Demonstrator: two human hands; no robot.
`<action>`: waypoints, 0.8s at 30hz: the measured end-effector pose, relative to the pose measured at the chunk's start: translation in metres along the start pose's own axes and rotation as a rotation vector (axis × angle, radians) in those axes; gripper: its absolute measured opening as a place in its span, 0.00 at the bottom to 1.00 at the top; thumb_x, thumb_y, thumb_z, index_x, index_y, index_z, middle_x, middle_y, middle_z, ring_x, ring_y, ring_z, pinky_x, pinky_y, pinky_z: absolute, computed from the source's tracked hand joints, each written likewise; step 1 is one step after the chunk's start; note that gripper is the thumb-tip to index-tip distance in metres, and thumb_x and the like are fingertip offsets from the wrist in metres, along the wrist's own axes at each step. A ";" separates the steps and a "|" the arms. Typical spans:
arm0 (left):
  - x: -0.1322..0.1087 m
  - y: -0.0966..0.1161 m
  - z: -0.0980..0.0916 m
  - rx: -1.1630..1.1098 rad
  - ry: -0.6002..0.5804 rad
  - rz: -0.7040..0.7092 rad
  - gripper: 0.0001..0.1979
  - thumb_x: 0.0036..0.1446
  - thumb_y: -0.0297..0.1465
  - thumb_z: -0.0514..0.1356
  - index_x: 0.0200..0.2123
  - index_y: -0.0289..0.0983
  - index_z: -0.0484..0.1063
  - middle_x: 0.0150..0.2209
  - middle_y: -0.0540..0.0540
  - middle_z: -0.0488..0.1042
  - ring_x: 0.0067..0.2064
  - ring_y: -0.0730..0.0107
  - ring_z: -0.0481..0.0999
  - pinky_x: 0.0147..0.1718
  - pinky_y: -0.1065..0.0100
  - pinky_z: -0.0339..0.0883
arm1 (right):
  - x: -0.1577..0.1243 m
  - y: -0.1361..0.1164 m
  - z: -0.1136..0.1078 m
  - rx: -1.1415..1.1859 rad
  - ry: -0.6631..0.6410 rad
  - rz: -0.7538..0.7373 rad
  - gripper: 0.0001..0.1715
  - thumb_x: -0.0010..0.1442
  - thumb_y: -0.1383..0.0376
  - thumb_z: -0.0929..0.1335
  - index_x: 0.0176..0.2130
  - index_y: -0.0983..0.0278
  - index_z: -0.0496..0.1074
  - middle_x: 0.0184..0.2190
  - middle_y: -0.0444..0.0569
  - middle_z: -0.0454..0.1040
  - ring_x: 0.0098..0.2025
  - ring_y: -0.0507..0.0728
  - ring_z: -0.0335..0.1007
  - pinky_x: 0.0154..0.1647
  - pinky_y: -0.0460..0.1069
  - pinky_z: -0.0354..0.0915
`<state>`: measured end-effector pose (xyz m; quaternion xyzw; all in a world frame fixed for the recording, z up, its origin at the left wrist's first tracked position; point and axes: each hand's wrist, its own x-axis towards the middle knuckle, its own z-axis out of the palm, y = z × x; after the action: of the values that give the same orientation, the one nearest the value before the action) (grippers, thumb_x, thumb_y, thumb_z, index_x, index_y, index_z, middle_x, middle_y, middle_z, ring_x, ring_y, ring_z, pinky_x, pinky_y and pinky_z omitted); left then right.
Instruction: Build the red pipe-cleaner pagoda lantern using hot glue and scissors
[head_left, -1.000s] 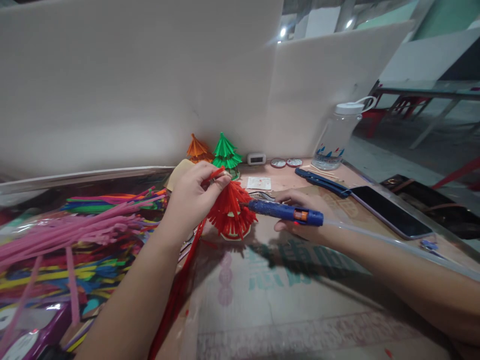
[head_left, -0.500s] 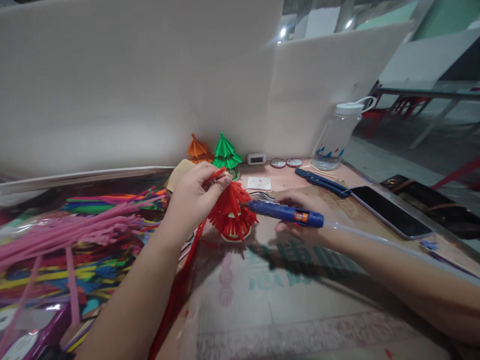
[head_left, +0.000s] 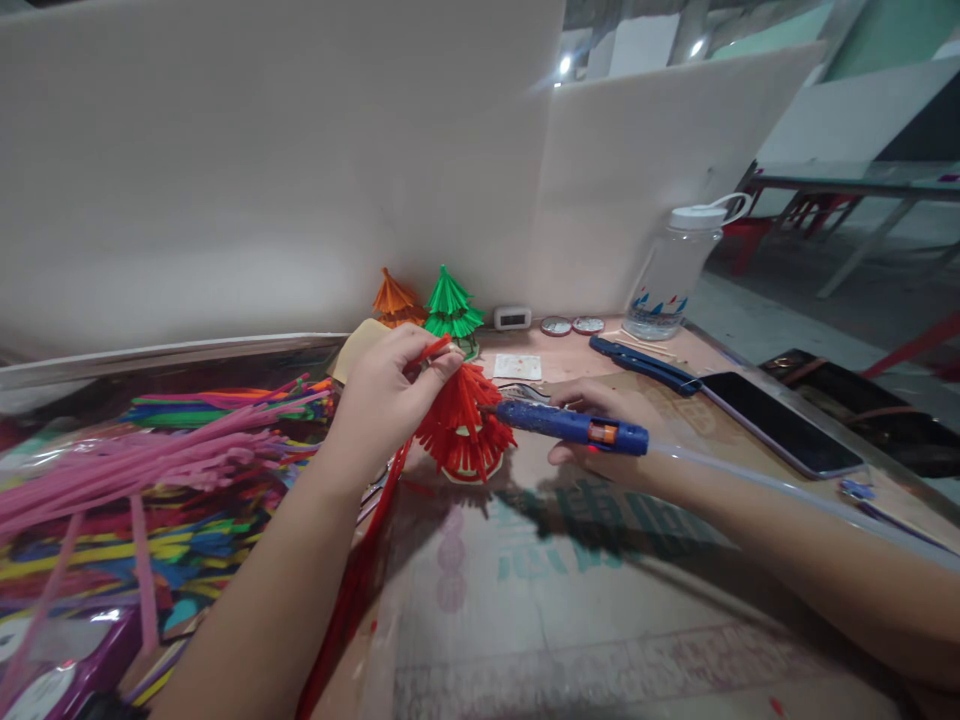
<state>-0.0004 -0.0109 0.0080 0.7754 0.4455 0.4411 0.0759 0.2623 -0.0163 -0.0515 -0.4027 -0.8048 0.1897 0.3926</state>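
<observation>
A small red pipe-cleaner tree (head_left: 469, 420), tiered and fringed, stands on the table in front of me. At its top, my left hand (head_left: 401, 385) is closed in a pinch, with a short bit of red pipe cleaner poking out between thumb and finger. My right hand (head_left: 600, 415) grips a blue hot glue gun (head_left: 566, 424) with a long clear glue stick (head_left: 720, 475) trailing from its back. The gun's nozzle touches or nearly touches the tree's right side. Red pipe cleaners (head_left: 367, 570) lie under my left forearm.
Pink pipe cleaners (head_left: 150, 470) and other colours pile up on the left. Behind stand an orange tree (head_left: 394, 295) and a green tree (head_left: 451, 305). Toward the right are a water bottle (head_left: 667, 275), a dark blue long-handled tool (head_left: 645, 366) and a phone (head_left: 780, 425).
</observation>
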 end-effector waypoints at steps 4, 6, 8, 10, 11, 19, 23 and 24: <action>0.000 0.000 0.000 0.000 0.001 0.005 0.09 0.65 0.34 0.59 0.32 0.37 0.73 0.34 0.48 0.70 0.36 0.68 0.70 0.35 0.67 0.61 | 0.000 -0.005 -0.001 -0.023 0.018 -0.007 0.25 0.50 0.46 0.77 0.39 0.59 0.75 0.25 0.42 0.77 0.24 0.52 0.70 0.24 0.45 0.59; 0.000 -0.001 0.000 0.000 0.003 0.009 0.09 0.65 0.33 0.59 0.32 0.37 0.73 0.33 0.48 0.70 0.36 0.68 0.70 0.35 0.67 0.61 | 0.000 -0.005 -0.001 -0.033 0.009 -0.012 0.24 0.51 0.46 0.77 0.39 0.59 0.75 0.24 0.42 0.76 0.24 0.52 0.69 0.24 0.45 0.58; 0.000 -0.001 0.000 0.000 0.002 0.011 0.09 0.65 0.33 0.59 0.32 0.36 0.73 0.33 0.48 0.70 0.36 0.68 0.69 0.35 0.67 0.61 | 0.000 -0.004 -0.002 -0.038 -0.007 -0.010 0.25 0.51 0.46 0.77 0.40 0.59 0.75 0.25 0.42 0.77 0.24 0.52 0.70 0.25 0.45 0.58; 0.000 -0.002 0.000 0.003 0.002 0.016 0.09 0.65 0.32 0.59 0.32 0.36 0.73 0.33 0.48 0.70 0.36 0.69 0.69 0.35 0.67 0.61 | -0.001 -0.004 -0.002 -0.048 -0.018 0.005 0.26 0.51 0.45 0.76 0.41 0.59 0.75 0.26 0.43 0.78 0.25 0.53 0.70 0.25 0.46 0.59; 0.000 -0.002 0.000 0.006 0.003 0.018 0.09 0.65 0.32 0.59 0.32 0.36 0.73 0.33 0.48 0.70 0.35 0.69 0.69 0.34 0.67 0.61 | -0.001 -0.004 -0.002 -0.056 -0.024 0.015 0.27 0.51 0.44 0.76 0.41 0.59 0.75 0.26 0.43 0.78 0.25 0.53 0.70 0.26 0.46 0.59; 0.002 -0.002 -0.001 0.030 0.015 0.008 0.10 0.65 0.34 0.58 0.31 0.37 0.73 0.32 0.48 0.71 0.35 0.68 0.70 0.35 0.67 0.62 | -0.001 -0.004 -0.003 -0.060 -0.060 -0.010 0.25 0.53 0.45 0.76 0.41 0.59 0.74 0.28 0.44 0.77 0.26 0.53 0.69 0.27 0.47 0.60; 0.003 -0.008 -0.001 -0.018 0.019 -0.007 0.09 0.64 0.33 0.59 0.32 0.37 0.73 0.32 0.47 0.72 0.35 0.67 0.71 0.35 0.67 0.63 | 0.003 0.001 -0.010 0.141 -0.074 -0.053 0.31 0.52 0.39 0.74 0.39 0.60 0.70 0.27 0.46 0.76 0.26 0.54 0.70 0.26 0.48 0.62; 0.003 -0.009 -0.001 -0.034 0.017 -0.012 0.09 0.64 0.33 0.58 0.32 0.37 0.74 0.32 0.47 0.72 0.36 0.67 0.71 0.35 0.67 0.63 | 0.004 0.003 -0.013 0.163 -0.045 -0.041 0.32 0.52 0.37 0.73 0.38 0.60 0.68 0.27 0.46 0.76 0.26 0.55 0.71 0.27 0.49 0.63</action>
<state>-0.0062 -0.0035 0.0059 0.7674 0.4434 0.4548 0.0879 0.2722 -0.0114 -0.0432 -0.3486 -0.8034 0.2554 0.4096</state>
